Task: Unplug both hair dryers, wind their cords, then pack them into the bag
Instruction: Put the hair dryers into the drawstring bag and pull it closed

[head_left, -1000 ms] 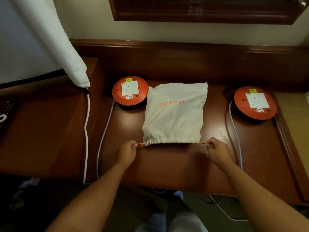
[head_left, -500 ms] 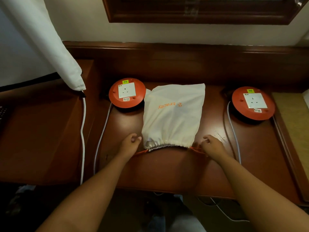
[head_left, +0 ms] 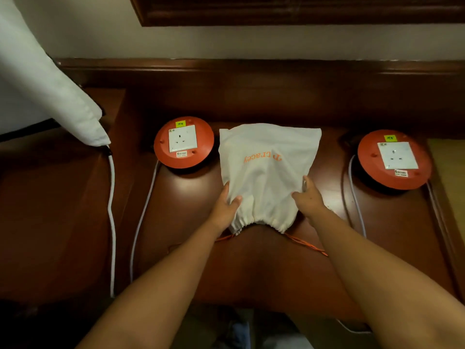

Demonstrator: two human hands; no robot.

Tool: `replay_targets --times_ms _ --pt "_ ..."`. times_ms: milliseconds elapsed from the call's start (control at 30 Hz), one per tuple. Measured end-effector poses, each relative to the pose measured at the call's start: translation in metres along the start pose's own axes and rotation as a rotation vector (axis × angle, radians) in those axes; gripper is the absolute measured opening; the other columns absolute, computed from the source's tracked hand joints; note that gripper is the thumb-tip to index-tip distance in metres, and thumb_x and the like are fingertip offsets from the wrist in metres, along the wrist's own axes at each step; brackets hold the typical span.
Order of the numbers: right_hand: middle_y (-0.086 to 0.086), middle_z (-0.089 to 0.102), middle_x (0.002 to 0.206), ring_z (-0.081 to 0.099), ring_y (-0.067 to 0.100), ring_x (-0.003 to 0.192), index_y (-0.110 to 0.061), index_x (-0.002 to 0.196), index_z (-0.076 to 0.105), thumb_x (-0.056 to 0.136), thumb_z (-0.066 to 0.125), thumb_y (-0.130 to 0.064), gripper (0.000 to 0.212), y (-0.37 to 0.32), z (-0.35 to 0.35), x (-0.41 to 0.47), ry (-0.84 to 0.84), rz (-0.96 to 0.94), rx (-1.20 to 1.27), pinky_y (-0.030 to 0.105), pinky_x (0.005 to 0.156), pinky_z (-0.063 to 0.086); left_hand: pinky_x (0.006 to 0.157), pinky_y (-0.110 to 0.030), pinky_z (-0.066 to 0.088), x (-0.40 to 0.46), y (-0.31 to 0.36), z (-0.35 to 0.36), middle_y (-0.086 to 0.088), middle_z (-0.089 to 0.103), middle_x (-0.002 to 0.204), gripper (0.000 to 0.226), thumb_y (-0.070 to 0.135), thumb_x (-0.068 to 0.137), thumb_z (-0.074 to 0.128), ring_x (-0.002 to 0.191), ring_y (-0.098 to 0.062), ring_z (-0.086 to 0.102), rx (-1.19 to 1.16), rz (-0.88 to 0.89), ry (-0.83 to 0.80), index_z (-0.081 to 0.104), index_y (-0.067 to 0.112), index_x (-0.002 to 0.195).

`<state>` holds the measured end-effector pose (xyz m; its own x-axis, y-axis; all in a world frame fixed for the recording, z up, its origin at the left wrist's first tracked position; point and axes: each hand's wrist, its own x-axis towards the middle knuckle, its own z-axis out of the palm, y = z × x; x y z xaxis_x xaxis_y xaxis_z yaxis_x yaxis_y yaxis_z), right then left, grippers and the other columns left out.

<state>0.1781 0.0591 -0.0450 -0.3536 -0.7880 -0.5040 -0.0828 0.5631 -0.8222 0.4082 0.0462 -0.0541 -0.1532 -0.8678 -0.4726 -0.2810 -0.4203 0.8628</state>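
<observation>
Two hands were on the white drawstring bag (head_left: 266, 170), which lay flat on the brown bench (head_left: 251, 268) between two orange socket reels (head_left: 184, 142). The left hand (head_left: 225, 206) held the left side of the bag near its neck, with the thumb on top of the cloth and the fingers along the edge. The right hand (head_left: 310, 197) held the right side in the same way. So each grip was closed on the cloth and not on the cord.

No hair dryer was visible and both sockets were free of plugs. The bag looked filled, so I judge that the dryers were inside it and the packing was at its last step. The mouth was gathered into tight folds, and the orange drawstring (head_left: 305, 244) lay loose on the bench at both sides of the neck.

The next move probably calls for lifting or straightening the bag. For this, both hands should take it evenly, because the weight inside can slide toward the closed mouth and pull it open.

The bag was of soft pale cloth with orange letters, which read upside down from this side. The far end was wide and flat, and the near end was narrow where the cord pulled it together.
</observation>
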Motion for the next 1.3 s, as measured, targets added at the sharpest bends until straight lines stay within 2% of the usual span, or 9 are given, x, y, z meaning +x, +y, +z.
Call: replay_targets --times_ms 233,333,400,500,600,700,833,1100,1300 --pt "0.0 0.057 0.114 0.057 0.023 0.104 -0.018 0.13 0.043 0.088 0.054 -0.007 0.045 0.001 -0.009 0.002 0.028 0.057 -0.058 0.034 0.088 0.048 0.114 -0.04 0.033 0.017 0.003 -0.001 0.002 0.035 0.153 0.062 0.022 0.098 0.053 0.137 -0.016 0.038 0.01 -0.026 -0.01 0.023 0.021 0.153" --pt "0.003 0.057 0.117 0.055 0.023 0.101 -0.018 0.134 0.036 0.088 0.053 -0.012 0.049 0.007 -0.008 -0.011 0.053 0.069 -0.12 0.033 0.082 0.045 0.113 -0.04 0.035 0.007 0.003 -0.008 0.008 0.036 0.152 0.065 0.038 0.094 0.056 0.136 -0.012 0.039 -0.019 -0.054 -0.007 0.026 0.025 0.151" --pt "0.003 0.056 0.111 0.053 0.023 0.097 -0.014 0.136 0.032 0.088 0.053 -0.012 0.052 0.017 -0.008 -0.028 0.042 0.072 -0.192 0.031 0.075 0.043 0.11 -0.038 0.038 -0.008 -0.003 -0.011 0.005 0.042 0.145 0.058 0.037 0.096 0.053 0.13 -0.014 0.044 0.0 -0.088 0.067 0.032 0.022 0.148" --pt "0.002 0.055 0.087 0.052 0.025 0.084 -0.011 0.109 0.046 0.087 0.055 -0.011 0.023 0.04 -0.005 -0.057 -0.013 0.063 -0.393 0.03 0.059 0.039 0.09 -0.031 0.042 -0.037 -0.024 -0.015 -0.005 0.056 0.124 0.032 0.021 0.096 0.051 0.11 -0.02 0.053 0.276 -0.12 0.175 0.052 0.015 0.128" --pt "0.009 0.06 0.101 0.053 0.03 0.098 -0.013 0.099 0.057 0.081 0.062 -0.019 0.019 0.065 0.0 -0.073 -0.065 -0.029 -0.689 0.037 0.079 0.045 0.088 -0.034 0.035 -0.061 -0.048 -0.015 -0.009 0.054 0.112 0.02 0.015 0.088 0.053 0.108 -0.028 0.05 0.81 0.014 0.105 0.06 0.012 0.107" --pt "0.005 0.059 0.103 0.05 0.029 0.104 -0.017 0.095 0.056 0.086 0.061 -0.03 0.017 0.075 0.007 -0.081 -0.073 -0.098 -0.915 0.037 0.082 0.04 0.094 -0.035 0.035 -0.071 -0.06 -0.008 -0.004 0.049 0.115 0.022 0.029 0.093 0.053 0.114 -0.024 0.044 1.088 0.071 0.071 0.059 0.017 0.109" --pt "0.008 0.064 0.087 0.057 0.032 0.089 -0.016 0.081 0.057 0.091 0.056 -0.024 0.013 0.077 0.004 -0.087 -0.011 -0.11 -0.754 0.039 0.073 0.043 0.089 -0.04 0.039 -0.071 -0.063 -0.008 -0.011 0.053 0.109 0.018 0.019 0.093 0.048 0.108 -0.033 0.051 1.057 -0.026 0.148 0.062 0.01 0.1" --pt "0.008 0.06 0.071 0.053 0.022 0.066 -0.008 0.085 0.06 0.096 0.05 -0.015 0.016 0.054 -0.011 -0.1 0.03 -0.134 -0.427 0.028 0.057 0.039 0.066 -0.042 0.043 -0.069 -0.048 -0.023 -0.021 0.065 0.085 0.009 0.005 0.093 0.043 0.08 -0.041 0.06 0.689 0.034 0.246 0.051 0.008 0.09" --pt "-0.002 0.047 0.058 0.042 0.014 0.056 -0.022 0.068 0.052 0.096 0.051 -0.014 0.029 0.038 -0.028 -0.106 0.04 -0.151 -0.438 0.023 0.048 0.027 0.065 -0.037 0.041 -0.069 -0.044 -0.055 -0.018 0.069 0.087 0.016 0.011 0.094 0.051 0.082 -0.037 0.062 0.807 0.17 0.144 0.066 0.008 0.099"
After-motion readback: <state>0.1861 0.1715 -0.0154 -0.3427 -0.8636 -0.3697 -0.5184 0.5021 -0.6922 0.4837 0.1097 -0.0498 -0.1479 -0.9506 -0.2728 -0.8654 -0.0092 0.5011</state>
